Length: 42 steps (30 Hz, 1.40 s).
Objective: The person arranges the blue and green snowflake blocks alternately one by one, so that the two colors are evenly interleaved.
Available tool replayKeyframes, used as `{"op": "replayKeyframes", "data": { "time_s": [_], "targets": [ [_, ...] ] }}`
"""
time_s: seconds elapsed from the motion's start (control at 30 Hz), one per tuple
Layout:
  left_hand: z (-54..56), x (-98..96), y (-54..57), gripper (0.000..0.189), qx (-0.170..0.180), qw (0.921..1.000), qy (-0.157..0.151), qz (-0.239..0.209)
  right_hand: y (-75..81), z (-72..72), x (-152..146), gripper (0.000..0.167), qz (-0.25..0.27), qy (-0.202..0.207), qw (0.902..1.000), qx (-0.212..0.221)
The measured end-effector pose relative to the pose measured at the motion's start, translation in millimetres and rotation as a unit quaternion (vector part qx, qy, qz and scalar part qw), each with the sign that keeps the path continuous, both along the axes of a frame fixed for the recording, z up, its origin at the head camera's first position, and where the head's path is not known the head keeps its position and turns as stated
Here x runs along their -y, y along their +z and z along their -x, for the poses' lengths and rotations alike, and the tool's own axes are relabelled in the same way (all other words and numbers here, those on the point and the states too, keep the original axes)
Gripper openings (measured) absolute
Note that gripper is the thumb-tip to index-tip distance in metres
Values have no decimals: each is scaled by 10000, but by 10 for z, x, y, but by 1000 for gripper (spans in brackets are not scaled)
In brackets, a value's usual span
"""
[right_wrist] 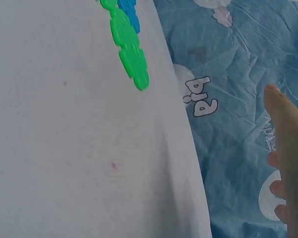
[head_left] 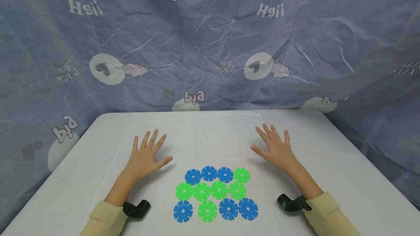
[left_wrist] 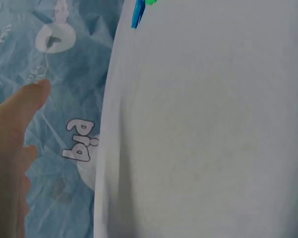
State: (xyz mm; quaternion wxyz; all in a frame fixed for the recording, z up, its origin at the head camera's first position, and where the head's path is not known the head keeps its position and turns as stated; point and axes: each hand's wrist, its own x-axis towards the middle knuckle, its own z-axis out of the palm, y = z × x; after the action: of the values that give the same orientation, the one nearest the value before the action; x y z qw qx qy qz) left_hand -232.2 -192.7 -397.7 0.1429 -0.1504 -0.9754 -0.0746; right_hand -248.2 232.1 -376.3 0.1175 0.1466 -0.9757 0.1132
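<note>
Several flat, notched plastic discs lie in three rows on the white table, some blue [head_left: 183, 211] and some green [head_left: 207, 211]. The back row has blue discs [head_left: 209, 173] with a green disc [head_left: 241, 175] at its right end; the middle row is all green. My left hand [head_left: 144, 161] is to the left of the discs, fingers spread and holding nothing. On the other side, my right hand [head_left: 277, 150] is likewise spread and touches no disc. In the right wrist view, green discs [right_wrist: 129, 44] show at the top; the left wrist view catches only a blue disc's edge [left_wrist: 137, 14].
A white cloth covers the table [head_left: 210, 137]. Behind it hangs a blue-grey printed curtain [head_left: 197, 46] with cartoon pigs. Black wrist devices sit at the left wrist [head_left: 136, 209] and right wrist [head_left: 292, 204], beside yellow sleeves.
</note>
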Motion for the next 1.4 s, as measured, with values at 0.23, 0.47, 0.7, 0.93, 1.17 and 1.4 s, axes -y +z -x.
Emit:
{"op": "replayKeyframes", "data": {
  "time_s": [0.23, 0.47, 0.7, 0.93, 1.17, 1.4],
  "targets": [
    [-120, -250, 21, 79, -143, 9993, -333, -58, -147, -167, 222, 70, 112, 425, 9987, -245],
    [-244, -551, -12, 73, 207, 9975, -665, -75, -259, -432, 422, 53, 506, 925, 9943, -138],
    [-275, -681, 17, 66, 397, 9970, -666, 81, -243, -565, 483, 39, 680, 1112, 9915, -59],
    [-245, -723, -43, 63, 883, 9933, -745, -88, -331, -574, 453, 31, 903, 737, 9932, -39],
    [-213, -706, -180, 56, 1049, 9868, -1023, -684, -396, -560, 382, 29, 1469, 666, 9849, 628],
    [-186, -685, -261, 51, 1180, 9792, -1165, -1171, -451, -520, 349, 26, 1729, 824, 9780, 826]
  ]
}}
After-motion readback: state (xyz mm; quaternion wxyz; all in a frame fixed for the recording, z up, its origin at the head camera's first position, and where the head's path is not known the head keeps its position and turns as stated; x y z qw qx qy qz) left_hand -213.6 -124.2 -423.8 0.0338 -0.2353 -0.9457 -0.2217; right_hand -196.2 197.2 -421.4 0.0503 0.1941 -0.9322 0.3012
